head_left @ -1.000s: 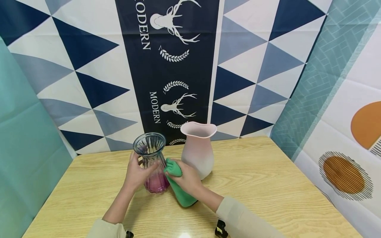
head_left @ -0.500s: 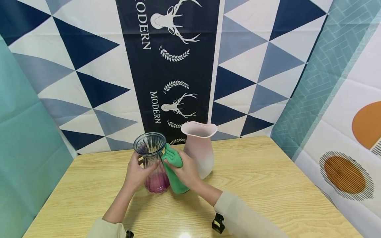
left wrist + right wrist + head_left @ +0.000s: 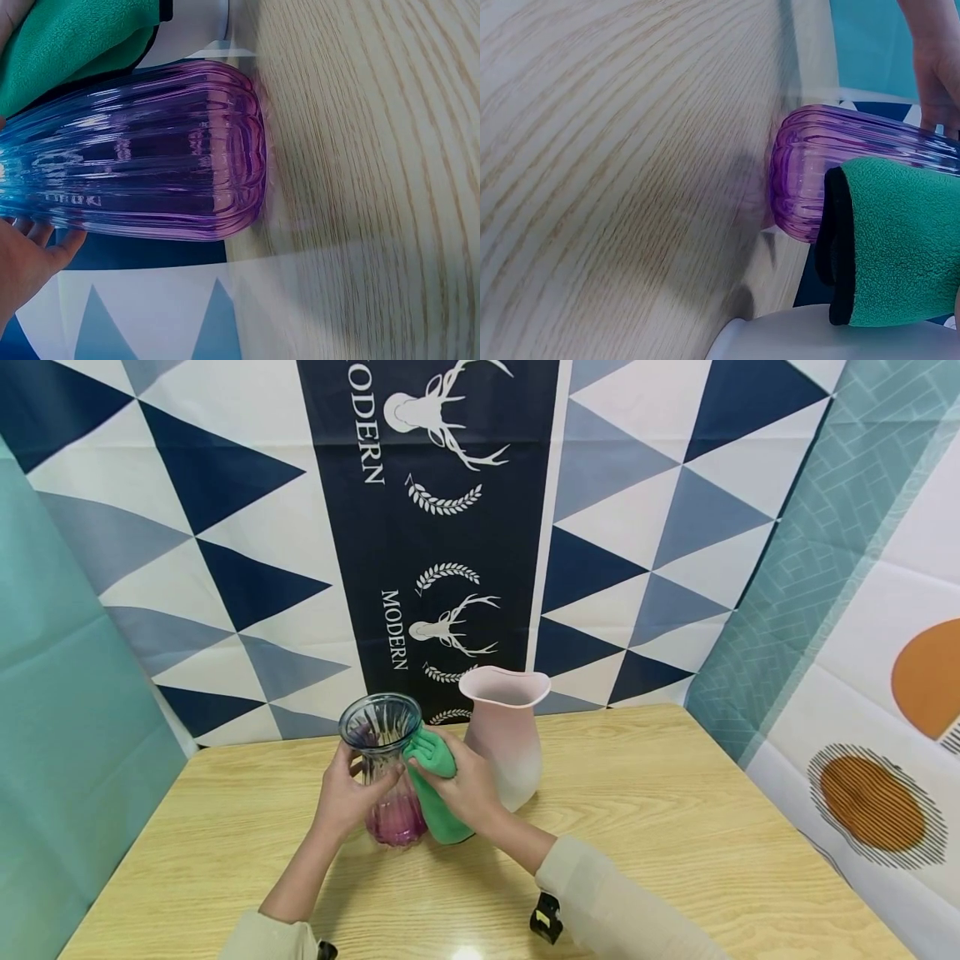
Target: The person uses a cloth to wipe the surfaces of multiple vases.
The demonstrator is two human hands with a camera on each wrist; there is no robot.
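Observation:
A ribbed glass vase (image 3: 396, 814), blue at the rim and pink-purple toward the base, stands upright on the table. My left hand (image 3: 349, 793) grips its narrow neck from the left, thumb in front. On the vase's right side my right hand (image 3: 467, 781) holds a bunched green cloth (image 3: 442, 814) near the neck, just below the rim. The cloth's lower part hangs beside the vase; its black edging shows in the right wrist view, where the cloth (image 3: 900, 240) covers part of the glass. Fingers behind the vase are partly hidden.
Behind my right hand stands a pink-and-white vase (image 3: 510, 743) with a wavy rim. The wooden table (image 3: 645, 827) meets a patterned back wall hanging (image 3: 600, 568). A teal sheet (image 3: 82, 718) borders the left side, and a printed white one (image 3: 862, 693) the right.
My right hand has moved the green cloth up along the vase's right side and slightly left, closer to the rim. My left hand keeps its hold on the glass vase, which stays in place.

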